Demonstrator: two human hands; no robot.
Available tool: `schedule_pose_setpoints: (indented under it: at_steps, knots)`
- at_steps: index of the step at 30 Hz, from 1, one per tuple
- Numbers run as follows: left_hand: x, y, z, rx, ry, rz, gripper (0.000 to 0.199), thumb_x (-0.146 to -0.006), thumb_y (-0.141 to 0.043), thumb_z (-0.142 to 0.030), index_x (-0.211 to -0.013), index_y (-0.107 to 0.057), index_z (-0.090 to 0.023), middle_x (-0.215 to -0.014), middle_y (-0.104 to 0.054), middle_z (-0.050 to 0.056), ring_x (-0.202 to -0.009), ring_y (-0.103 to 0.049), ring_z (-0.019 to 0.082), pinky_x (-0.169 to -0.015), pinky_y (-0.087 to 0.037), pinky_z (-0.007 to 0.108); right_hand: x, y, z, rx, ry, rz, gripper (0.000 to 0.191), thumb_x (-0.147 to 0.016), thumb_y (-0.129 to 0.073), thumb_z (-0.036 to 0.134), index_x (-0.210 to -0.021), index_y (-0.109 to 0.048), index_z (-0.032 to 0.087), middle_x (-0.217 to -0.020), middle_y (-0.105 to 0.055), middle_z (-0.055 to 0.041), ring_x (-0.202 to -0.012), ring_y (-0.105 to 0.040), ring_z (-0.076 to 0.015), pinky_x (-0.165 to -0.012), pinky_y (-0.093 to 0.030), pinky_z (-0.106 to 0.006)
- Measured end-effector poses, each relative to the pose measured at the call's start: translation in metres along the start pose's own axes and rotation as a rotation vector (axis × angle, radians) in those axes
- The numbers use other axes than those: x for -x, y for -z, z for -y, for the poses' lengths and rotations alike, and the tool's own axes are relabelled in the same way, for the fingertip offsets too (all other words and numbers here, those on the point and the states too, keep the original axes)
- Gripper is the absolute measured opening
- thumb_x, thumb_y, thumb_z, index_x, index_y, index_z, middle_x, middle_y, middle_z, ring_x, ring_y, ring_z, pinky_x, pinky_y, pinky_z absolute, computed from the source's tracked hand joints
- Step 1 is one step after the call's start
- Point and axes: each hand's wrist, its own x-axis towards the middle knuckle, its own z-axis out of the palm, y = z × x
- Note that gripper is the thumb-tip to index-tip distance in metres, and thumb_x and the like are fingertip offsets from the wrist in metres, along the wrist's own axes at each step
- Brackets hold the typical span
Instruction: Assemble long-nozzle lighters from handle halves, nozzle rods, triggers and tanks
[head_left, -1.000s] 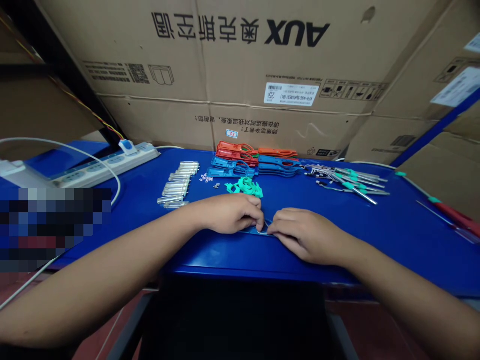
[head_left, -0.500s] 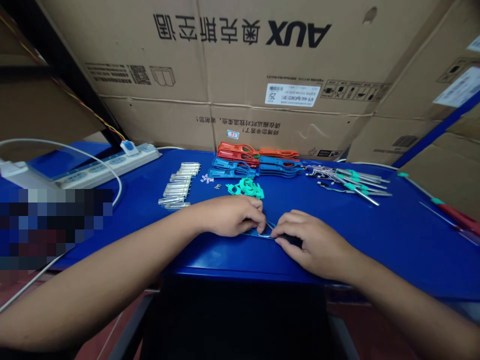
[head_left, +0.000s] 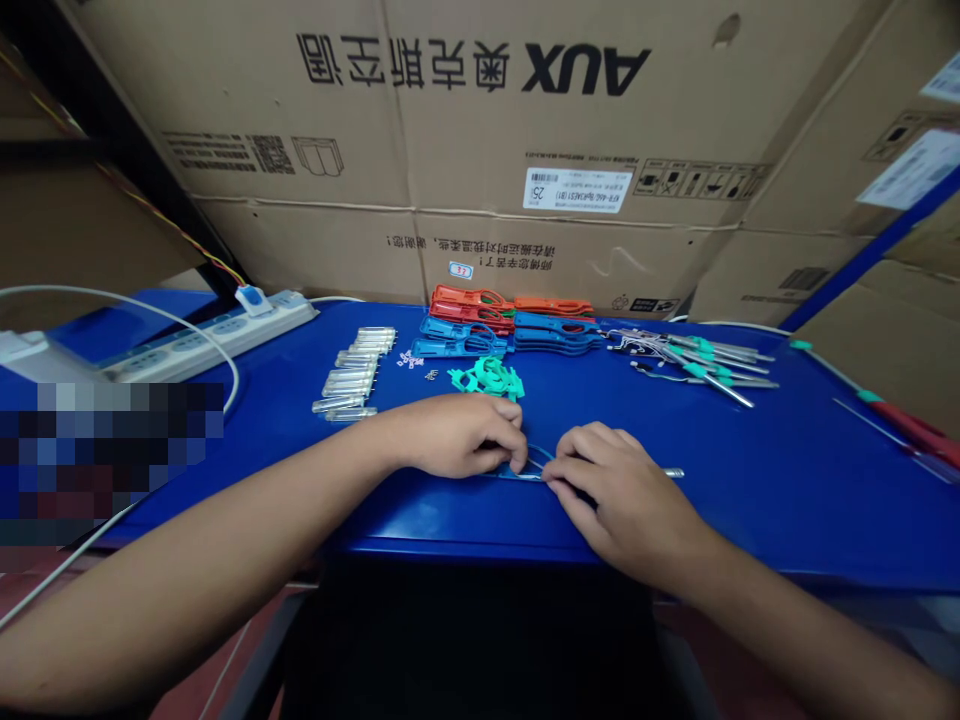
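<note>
My left hand (head_left: 457, 436) and my right hand (head_left: 622, 497) meet at the middle of the blue table (head_left: 750, 510). Under the left fingertips lies a flat blue plastic piece (head_left: 517, 473) with a thin wire loop (head_left: 538, 455). The right fingers pinch at its end, and a thin metal rod (head_left: 673, 472) sticks out past the right hand. Most of the rod is hidden. Just beyond my left hand lie green plastic pieces (head_left: 487, 378).
Further back stand rows of red and blue plastic pieces (head_left: 469, 325), clear tubes (head_left: 349, 375) and green-sleeved metal rods (head_left: 697, 358). A power strip (head_left: 210, 335) lies at back left, a red-handled screwdriver (head_left: 911, 435) at right. Cardboard boxes (head_left: 472, 100) stand behind the table.
My right hand has slid right and towards me, and the metal rod tip now shows beyond it. My left hand has stayed nearly still.
</note>
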Motion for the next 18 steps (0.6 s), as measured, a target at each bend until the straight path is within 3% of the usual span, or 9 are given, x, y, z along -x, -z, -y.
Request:
schedule_pose_setpoints:
  at_steps: [4,11,18]
  knots:
    - [0.000,0.000,0.000,0.030,-0.011,-0.003,0.032,-0.084,-0.053,-0.002,-0.098,-0.074,-0.021,-0.086,-0.056,0.002,-0.078,-0.055,0.012,-0.075,-0.046,0.022,0.003,-0.001,0.006,0.056,-0.001,-0.003,0.022,-0.096,-0.049,0.018,-0.094,-0.071,0.020,-0.091,-0.063,-0.0076,-0.086,-0.052,-0.0225,-0.075,-0.036,-0.039]
    - [0.002,-0.001,-0.010,0.001,-0.013,-0.010,0.033,-0.081,-0.057,-0.002,-0.096,-0.078,-0.023,-0.085,-0.059,0.002,-0.078,-0.057,0.011,-0.073,-0.047,0.021,0.014,-0.010,0.012,-0.096,-0.072,-0.174,0.015,-0.091,-0.059,0.014,-0.091,-0.071,0.023,-0.089,-0.063,-0.0032,-0.088,-0.053,-0.0195,-0.079,-0.035,-0.036]
    - [0.006,0.001,-0.017,-0.096,-0.013,0.027,0.031,-0.078,-0.065,-0.008,-0.100,-0.078,-0.026,-0.092,-0.063,0.002,-0.080,-0.059,0.014,-0.076,-0.049,0.027,0.013,-0.008,0.006,-0.152,-0.055,-0.126,0.012,-0.092,-0.061,0.020,-0.090,-0.072,0.024,-0.092,-0.063,-0.0025,-0.089,-0.054,-0.0184,-0.081,-0.034,-0.036]
